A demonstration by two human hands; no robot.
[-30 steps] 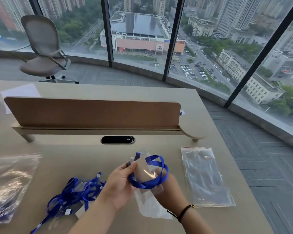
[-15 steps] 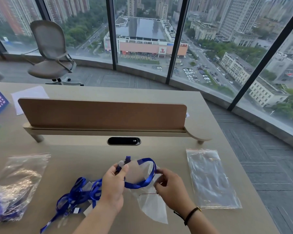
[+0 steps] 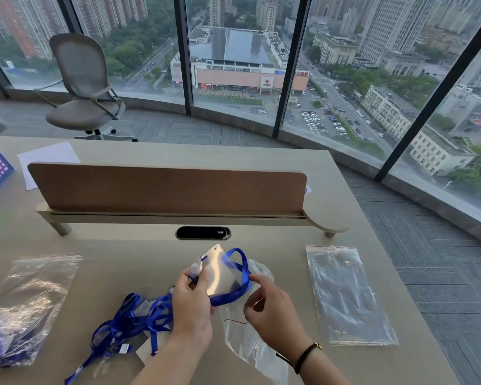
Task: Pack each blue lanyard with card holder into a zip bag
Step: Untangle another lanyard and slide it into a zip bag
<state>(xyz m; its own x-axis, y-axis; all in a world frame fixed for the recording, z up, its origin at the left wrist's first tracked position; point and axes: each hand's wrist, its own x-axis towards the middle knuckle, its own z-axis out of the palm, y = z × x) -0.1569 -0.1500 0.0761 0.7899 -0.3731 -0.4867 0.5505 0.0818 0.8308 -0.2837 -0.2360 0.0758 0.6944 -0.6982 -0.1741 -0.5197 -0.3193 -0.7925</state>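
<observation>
head view looked down on a wide beige desk point(image 3: 150, 257) set before floor-to-ceiling windows point(image 3: 233, 51) with a city beyond. a grey office chair point(image 3: 86, 87) stood on the floor behind the desk at the left. across the middle of the desk ran a brown divider panel point(image 3: 167, 187) on a pale raised shelf point(image 3: 178, 218), and a dark oval cable port point(image 3: 202, 232) sat just in front of it. a white sheet of paper point(image 3: 47, 159) lay at the far left behind the panel.

on the right of the desk lay a flat pile of empty zip bags point(image 3: 345, 295). at the left edge lay a filled zip bag point(image 3: 25, 307) with blue strap showing inside. near the middle, a heap of loose blue lanyards point(image 3: 134, 320) rested on the desk beside the left forearm.

the left hand point(image 3: 192, 304) gripped a clear card holder point(image 3: 220, 270) with its fingers curled round the clip end, and the blue lanyard point(image 3: 239, 276) looped around that holder in the air above the desk. the right hand point(image 3: 272, 307) pinched the mouth of an open zip bag point(image 3: 245, 337), thumb and fingers curled on the plastic just beside the lanyard loop. the bag's lower part trailed onto the desk between the two forearms. a dark bracelet point(image 3: 306, 354) circled the right wrist.
</observation>
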